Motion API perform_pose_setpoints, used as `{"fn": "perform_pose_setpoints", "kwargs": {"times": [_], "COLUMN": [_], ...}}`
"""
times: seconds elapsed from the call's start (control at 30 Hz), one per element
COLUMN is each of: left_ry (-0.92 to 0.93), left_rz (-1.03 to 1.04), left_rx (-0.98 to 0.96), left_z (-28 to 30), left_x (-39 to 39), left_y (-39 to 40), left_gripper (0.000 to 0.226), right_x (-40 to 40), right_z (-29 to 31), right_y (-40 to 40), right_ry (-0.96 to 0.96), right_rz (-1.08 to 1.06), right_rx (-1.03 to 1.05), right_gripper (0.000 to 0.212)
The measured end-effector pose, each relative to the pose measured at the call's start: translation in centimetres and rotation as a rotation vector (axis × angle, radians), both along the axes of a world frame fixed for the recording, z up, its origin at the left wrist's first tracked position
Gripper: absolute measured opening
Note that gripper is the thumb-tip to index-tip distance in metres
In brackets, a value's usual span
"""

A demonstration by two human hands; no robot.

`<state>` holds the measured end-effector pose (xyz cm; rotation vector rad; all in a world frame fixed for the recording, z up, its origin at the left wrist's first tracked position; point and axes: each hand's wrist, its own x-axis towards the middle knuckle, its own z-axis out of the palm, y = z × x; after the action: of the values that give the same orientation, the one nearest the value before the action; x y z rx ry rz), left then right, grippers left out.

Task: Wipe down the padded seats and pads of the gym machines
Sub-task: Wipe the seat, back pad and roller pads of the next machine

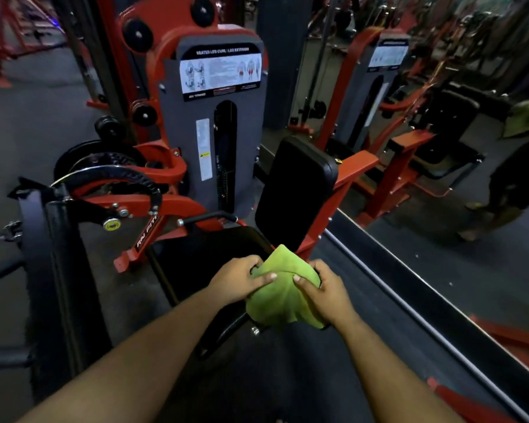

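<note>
A green cloth (283, 293) hangs bunched between both hands, above the near right corner of the black padded seat (196, 264) of a red leg curl machine. My left hand (242, 279) grips the cloth's left side, thumb on top. My right hand (321, 288) grips its right side. Behind the seat stands the upright black back pad (293, 187), tilted slightly back.
The grey weight-stack tower (220, 126) with an instruction label rises behind the seat. A black and red lever arm assembly (104, 193) stands at the left. A wall mirror (440, 132) with a dark ledge runs along the right. Dark floor (28, 126) lies at the left.
</note>
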<state>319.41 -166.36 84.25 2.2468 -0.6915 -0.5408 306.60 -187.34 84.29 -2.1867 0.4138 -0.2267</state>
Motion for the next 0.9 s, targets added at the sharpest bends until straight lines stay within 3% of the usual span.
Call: {"fn": "perform_pose_setpoints", "kwargs": {"times": [0.3,0.47,0.6,0.77,0.9], "left_ry": [-0.011,-0.003,0.09,0.176,0.194], "left_rz": [0.081,0.163,0.242,0.285,0.376], "left_rx": [-0.136,-0.271,-0.337,-0.333,-0.389], "left_z": [0.9,1.9,1.2,-4.5,-9.9], "left_x": [7.5,17.1,26.4,32.3,31.4], "left_y": [-10.8,-17.9,-23.9,-27.1,-26.1], "left_gripper": [0.03,0.031,0.039,0.027,0.049], "right_x": [11.3,21.7,30.8,32.8,35.6], "right_z": [4.6,8.1,8.4,0.9,0.1], "right_y": [-11.4,-16.7,-19.3,-18.7,-19.3], "right_ry": [-0.044,-0.111,-0.218,0.249,0.274], "right_rz": [-0.058,-0.08,-0.187,0.126,0.135], "right_rx": [-0.275,-0.539,-0.875,-1.279,-1.361], "right_gripper": [0.038,0.041,0.05,0.083,0.083]}}
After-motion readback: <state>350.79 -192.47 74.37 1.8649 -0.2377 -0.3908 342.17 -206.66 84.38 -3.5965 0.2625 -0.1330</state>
